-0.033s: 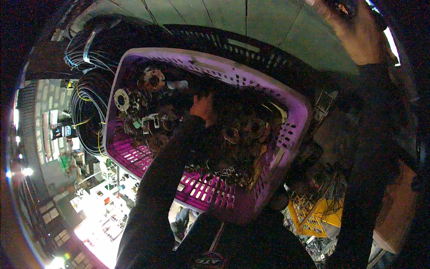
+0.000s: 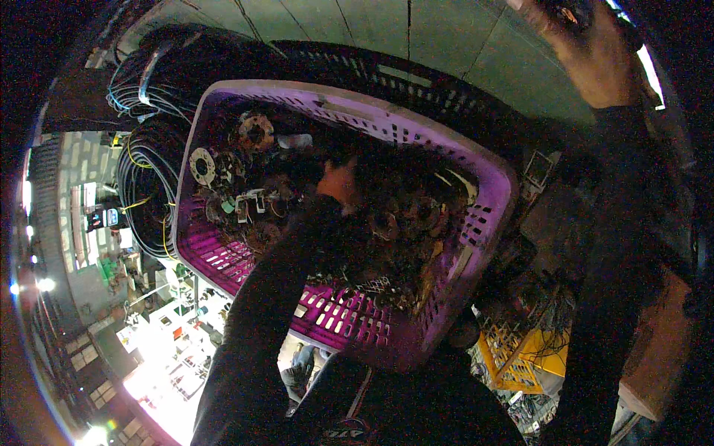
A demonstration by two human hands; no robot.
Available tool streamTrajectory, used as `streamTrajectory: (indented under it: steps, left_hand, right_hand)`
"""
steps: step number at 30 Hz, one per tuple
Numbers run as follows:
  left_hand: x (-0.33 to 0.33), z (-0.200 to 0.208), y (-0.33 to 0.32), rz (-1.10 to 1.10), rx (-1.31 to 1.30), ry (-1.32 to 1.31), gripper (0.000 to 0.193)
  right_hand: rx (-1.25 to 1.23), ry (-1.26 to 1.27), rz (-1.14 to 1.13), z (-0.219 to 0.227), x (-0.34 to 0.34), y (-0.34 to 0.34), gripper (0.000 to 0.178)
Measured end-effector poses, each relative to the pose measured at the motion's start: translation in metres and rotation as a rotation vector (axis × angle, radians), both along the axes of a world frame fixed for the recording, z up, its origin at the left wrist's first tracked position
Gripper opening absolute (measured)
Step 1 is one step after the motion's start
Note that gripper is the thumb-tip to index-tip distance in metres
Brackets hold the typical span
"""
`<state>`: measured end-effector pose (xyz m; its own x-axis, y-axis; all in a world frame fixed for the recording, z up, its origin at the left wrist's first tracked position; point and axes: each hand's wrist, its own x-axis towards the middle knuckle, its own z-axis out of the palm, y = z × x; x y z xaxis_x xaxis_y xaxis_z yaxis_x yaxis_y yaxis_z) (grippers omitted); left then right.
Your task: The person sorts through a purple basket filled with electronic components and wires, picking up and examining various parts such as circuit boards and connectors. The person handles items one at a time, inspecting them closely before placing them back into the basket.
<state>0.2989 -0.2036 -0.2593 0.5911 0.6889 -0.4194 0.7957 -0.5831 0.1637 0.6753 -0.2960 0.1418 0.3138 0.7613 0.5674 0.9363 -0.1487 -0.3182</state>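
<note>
A large purple plastic basket (image 2: 497, 178) with slotted walls tilts before me, partly filled with dark scrap parts. Deep inside it, my left hand (image 2: 338, 184) reaches down among the parts; its fingers vanish in shadow, so what it touches is hidden. Left of it lie a pale ring-shaped part (image 2: 201, 166), a rusty round part (image 2: 256, 130) and a small white metal bracket (image 2: 251, 206). More rusty round parts (image 2: 424, 214) sit to its right. My right hand (image 2: 599, 63) is raised at the upper right, curled around something dark, partly cut off by the picture's edge.
Coils of black cable (image 2: 145, 189) hang left of the basket. Behind it stands a black crate (image 2: 405, 72) against a greenish panelled wall (image 2: 476, 44). A yellow crate (image 2: 547, 353) with wires is at lower right. A brightly lit work area (image 2: 175, 349) lies lower left.
My left hand and its sleeve have shifted very slightly to the right inside the basket. My right hand and the basket have not visibly moved.
</note>
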Motion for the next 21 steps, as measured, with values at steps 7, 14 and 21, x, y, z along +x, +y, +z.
streamTrajectory:
  steps: [7, 14, 21]
  left_hand:
    - [0.07, 0.014, -0.126, 0.822, -0.111, -0.041, 0.071]
    - [0.094, 0.118, -0.262, 0.446, -0.297, 0.203, 0.043]
    - [0.032, 0.103, -0.013, 0.026, 0.044, -0.075, 0.023]
  right_hand:
    - [-0.07, 0.005, -0.177, 0.0, -0.004, 0.001, 0.112]
    - [0.124, 0.084, 0.029, 0.008, -0.022, 0.01, 0.086]
    - [0.074, 0.038, 0.002, 0.001, -0.016, -0.002, 0.087]
